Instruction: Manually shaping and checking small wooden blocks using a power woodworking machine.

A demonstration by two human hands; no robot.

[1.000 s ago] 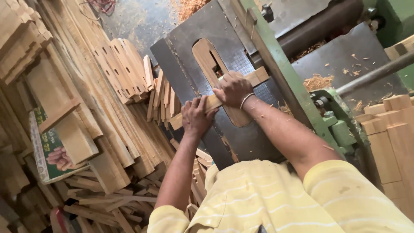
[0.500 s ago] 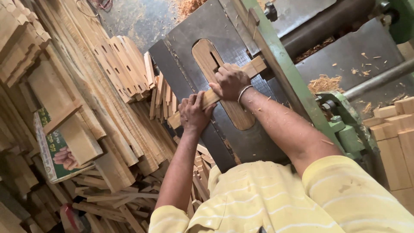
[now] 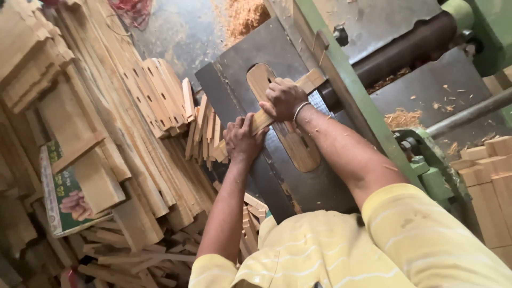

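A cluttered woodshop: heaps of cut wooden slats (image 3: 133, 133) fill the floor on the left, sawdust lies scattered about, and a green-framed machine (image 3: 346, 90) runs across the right. Its grey steel bench (image 3: 240, 69) carries a rounded wooden insert (image 3: 298, 149) set into the plate. A stack of pale wood blocks (image 3: 490, 181) stands at the far right. Across the insert lies a narrow wooden strip (image 3: 309, 81), one end against the green fence. The right hand (image 3: 284, 98) is clamped down over its middle; the left hand (image 3: 242, 140) is closed round the near end. Both sit right over the insert, so a slip or a kick of the strip could, I'd judge, carry fingers toward whatever cutter lies beneath.
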